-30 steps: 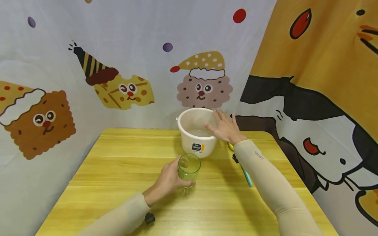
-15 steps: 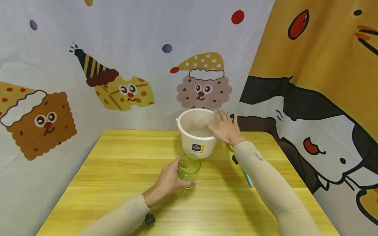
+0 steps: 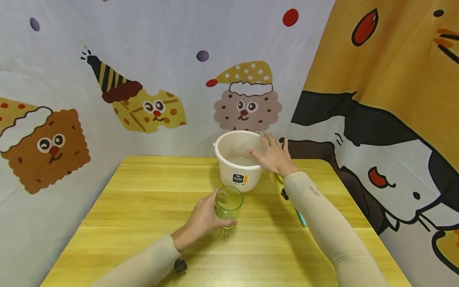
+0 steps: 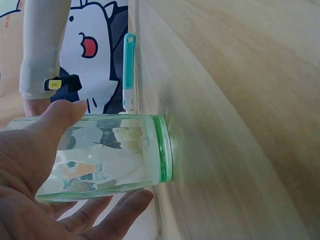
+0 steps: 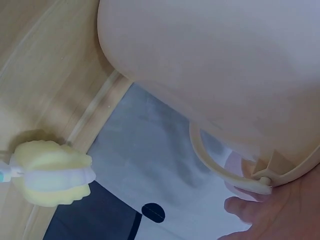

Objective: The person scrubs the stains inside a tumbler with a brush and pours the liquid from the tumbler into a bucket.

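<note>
A clear green drinking glass (image 3: 229, 208) stands upright near the middle of the table, and my left hand (image 3: 201, 215) grips it from the left side. In the left wrist view, the thumb and fingers wrap around the glass (image 4: 107, 155), its base at or just above the wood. A white plastic bucket (image 3: 229, 173) with a label sits behind it. My right hand (image 3: 274, 157) rests on the bucket's right rim, fingers spread and thumb over the inside. In the right wrist view, those fingers are near the bucket's handle (image 5: 205, 155). The bucket's bottom looks pale; whether it holds liquid I cannot tell.
Right of the bucket, partly hidden under my right forearm, lies a sponge brush with a teal handle (image 3: 300, 217) and a yellow sponge head (image 5: 52, 175). The wooden table (image 3: 150, 199) meets a cartoon-printed cloth (image 3: 172, 40) at its back and sides.
Both hands, the glass and the bucket keep their places. Only the head view shifts slightly.
</note>
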A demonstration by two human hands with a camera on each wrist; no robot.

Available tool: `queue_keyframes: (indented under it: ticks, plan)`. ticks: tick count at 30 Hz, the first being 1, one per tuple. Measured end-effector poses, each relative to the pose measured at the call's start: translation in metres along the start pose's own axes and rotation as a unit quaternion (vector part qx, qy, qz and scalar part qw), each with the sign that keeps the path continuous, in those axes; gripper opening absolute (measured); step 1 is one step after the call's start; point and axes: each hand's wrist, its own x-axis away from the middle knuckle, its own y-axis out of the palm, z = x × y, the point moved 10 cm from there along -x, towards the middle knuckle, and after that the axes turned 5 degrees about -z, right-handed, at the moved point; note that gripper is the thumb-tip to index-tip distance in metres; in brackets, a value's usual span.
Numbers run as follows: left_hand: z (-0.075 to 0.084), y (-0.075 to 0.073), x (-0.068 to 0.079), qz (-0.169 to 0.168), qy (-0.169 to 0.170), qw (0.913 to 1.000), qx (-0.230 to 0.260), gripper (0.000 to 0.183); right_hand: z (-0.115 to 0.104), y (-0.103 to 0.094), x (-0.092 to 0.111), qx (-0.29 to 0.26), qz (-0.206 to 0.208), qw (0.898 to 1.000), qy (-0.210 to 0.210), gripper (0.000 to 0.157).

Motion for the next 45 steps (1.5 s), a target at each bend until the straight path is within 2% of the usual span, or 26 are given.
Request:
queue_keyframes:
  ticks: [12,16,24,29,36,40,45]
  plan:
    - [0.004,-0.004,-0.003,0.0,0.01,0.9999,-0.005,0.095,0.0,-0.001,0.001,-0.006,0.004,1.0,-0.002,0.112]
    - [0.006,-0.009,-0.003,0.012,0.009,0.9997,-0.019,0.094,0.001,-0.001,0.002,-0.009,0.004,1.0,-0.001,0.112]
    - [0.016,-0.032,-0.006,0.046,0.023,0.998,-0.035,0.093,0.004,0.002,0.003,-0.013,0.004,1.0,0.0,0.112]
    - [0.026,-0.046,-0.009,0.064,0.049,0.9954,-0.051,0.096,0.003,0.0,0.002,-0.016,0.009,1.0,-0.003,0.11]
    - [0.038,-0.065,-0.013,0.079,0.088,0.9919,-0.047,0.1,0.0,-0.004,-0.001,-0.018,0.009,1.0,-0.005,0.108]
    - [0.041,-0.076,-0.016,0.085,0.084,0.9915,-0.051,0.101,0.0,-0.005,0.0,-0.019,0.012,1.0,-0.004,0.106]
    - [0.039,-0.086,-0.019,0.09,0.05,0.993,-0.058,0.1,0.002,-0.001,0.003,-0.029,0.012,1.0,0.0,0.103]
